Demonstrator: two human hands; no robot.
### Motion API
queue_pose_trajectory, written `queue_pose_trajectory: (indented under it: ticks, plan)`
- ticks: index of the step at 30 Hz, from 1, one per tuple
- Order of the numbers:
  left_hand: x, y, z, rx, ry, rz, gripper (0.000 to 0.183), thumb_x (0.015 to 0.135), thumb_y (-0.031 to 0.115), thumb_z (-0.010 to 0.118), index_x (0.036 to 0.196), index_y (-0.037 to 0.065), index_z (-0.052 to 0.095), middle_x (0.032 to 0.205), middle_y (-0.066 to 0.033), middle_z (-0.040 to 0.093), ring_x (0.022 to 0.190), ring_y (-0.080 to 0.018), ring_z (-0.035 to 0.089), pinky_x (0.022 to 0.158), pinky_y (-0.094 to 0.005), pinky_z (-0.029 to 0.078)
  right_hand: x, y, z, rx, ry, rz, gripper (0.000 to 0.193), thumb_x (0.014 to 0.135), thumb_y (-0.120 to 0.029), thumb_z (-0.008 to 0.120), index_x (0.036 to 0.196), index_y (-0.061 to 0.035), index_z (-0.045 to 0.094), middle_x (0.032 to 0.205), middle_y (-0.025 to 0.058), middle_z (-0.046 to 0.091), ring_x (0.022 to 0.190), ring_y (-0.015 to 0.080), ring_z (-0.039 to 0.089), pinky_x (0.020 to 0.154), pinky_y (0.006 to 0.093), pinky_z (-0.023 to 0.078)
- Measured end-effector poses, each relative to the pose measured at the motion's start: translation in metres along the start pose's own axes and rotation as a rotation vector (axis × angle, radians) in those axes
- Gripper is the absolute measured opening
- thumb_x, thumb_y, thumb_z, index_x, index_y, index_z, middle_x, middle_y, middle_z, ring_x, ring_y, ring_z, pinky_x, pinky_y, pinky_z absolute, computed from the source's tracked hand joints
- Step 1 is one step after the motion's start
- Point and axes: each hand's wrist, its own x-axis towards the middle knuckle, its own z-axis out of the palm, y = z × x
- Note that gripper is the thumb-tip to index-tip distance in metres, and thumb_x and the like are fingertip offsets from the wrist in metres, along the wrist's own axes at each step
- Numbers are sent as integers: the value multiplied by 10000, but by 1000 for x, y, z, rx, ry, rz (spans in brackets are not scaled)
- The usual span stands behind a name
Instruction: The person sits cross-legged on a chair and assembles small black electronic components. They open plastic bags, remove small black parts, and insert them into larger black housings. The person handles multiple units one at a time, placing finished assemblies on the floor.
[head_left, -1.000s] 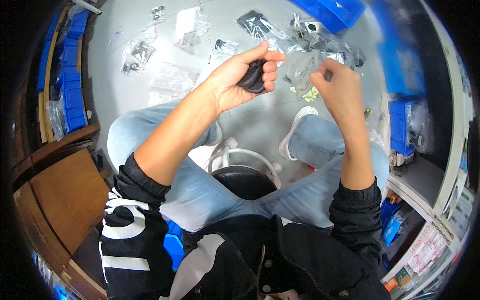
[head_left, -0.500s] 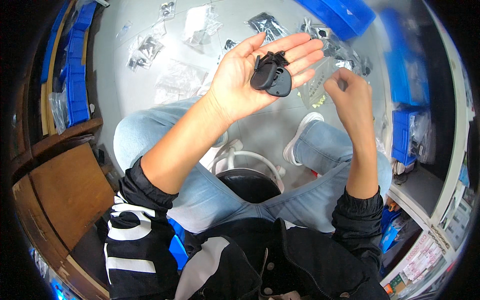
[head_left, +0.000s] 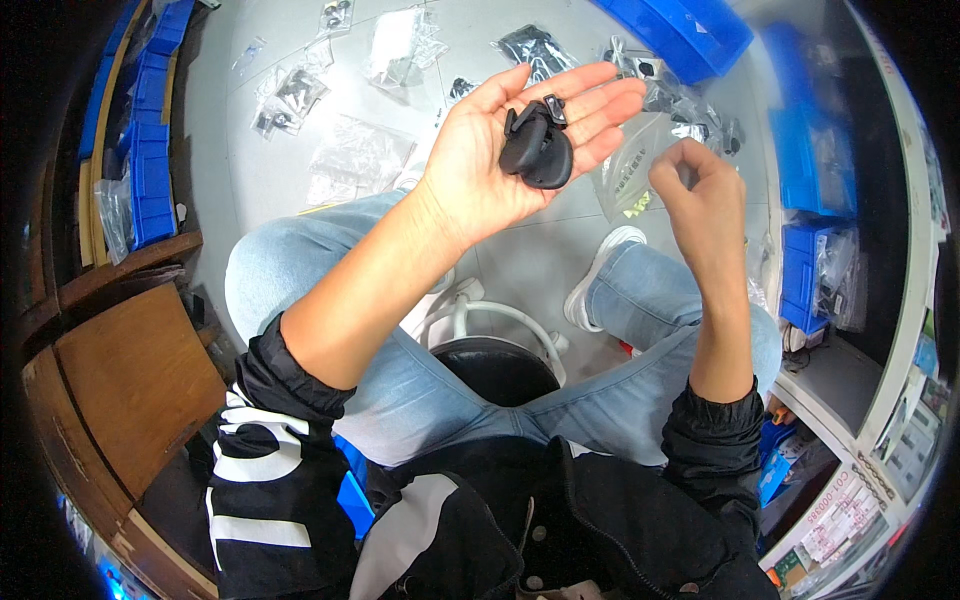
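My left hand point(head_left: 475, 150) is palm up with its fingers stretched out, and it holds a small pile of black plastic parts. Two rounded, flat black pieces point(head_left: 538, 155) overlap in the palm, their kind unclear. Against the fingers, just beyond them, lies a smaller black clip-like piece point(head_left: 554, 107). To the right, my right hand point(head_left: 705, 190) is closed in a loose curl, thumb toward the index finger. Its fingertips are hidden, so I cannot see whether anything is in it. A clear plastic bag point(head_left: 630, 175) with yellow-green bits lies on the floor beyond, between the hands.
Several clear bags point(head_left: 290, 100) of small parts lie on the grey floor, with a bag of black pieces point(head_left: 535, 52) farther off. A blue bin point(head_left: 680, 35) stands at the far right. Blue bins point(head_left: 803, 275) line the right-hand shelf; a wooden cabinet point(head_left: 140, 385) is at left.
The black parts in my left palm have turned and shifted slightly: the rounded pieces overlap differently, and the small clip has tipped toward the fingers. My right hand has hardly moved.
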Motion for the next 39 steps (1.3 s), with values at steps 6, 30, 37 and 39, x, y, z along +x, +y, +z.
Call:
queue_pose_trajectory:
  ticks: [6, 30, 37, 39]
  plan:
    - [-1, 2, -2, -101, -70, -16, 529, 937, 286, 181, 1271, -96, 331, 1281, -260, 405, 1193, -327, 424, 954, -407, 421, -1, -1, 0, -9, -6, 4, 163, 693, -122, 584, 647, 30, 550, 501, 64, 487, 471, 91, 419, 451, 261, 338]
    - [-16, 25, 13, 56, 146, 286, 454, 917, 191, 264, 1267, -87, 343, 1310, -237, 384, 1221, -332, 382, 1043, -424, 294, -24, 155, 146, 1440, -470, 1007, 129, 834, -164, 517, 760, -76, 458, 667, 15, 468, 462, 82, 402, 390, 209, 324]
    - [-19, 33, 22, 88, 252, 404, 457, 915, 187, 254, 1267, -89, 348, 1290, -249, 405, 1212, -334, 399, 1031, -427, 308, -49, 213, 189, 1774, -441, 1062, 119, 848, -175, 534, 831, -58, 528, 859, 74, 575, 663, 166, 571, 562, 281, 534]
    - [-20, 33, 24, 79, 270, 397, 456, 914, 187, 255, 1265, -87, 356, 1282, -249, 415, 1205, -330, 409, 1026, -426, 314, -53, 215, 188, 1990, -468, 1049, 214, 877, -204, 476, 1021, -48, 503, 1154, 153, 516, 988, 263, 551, 760, 397, 533]
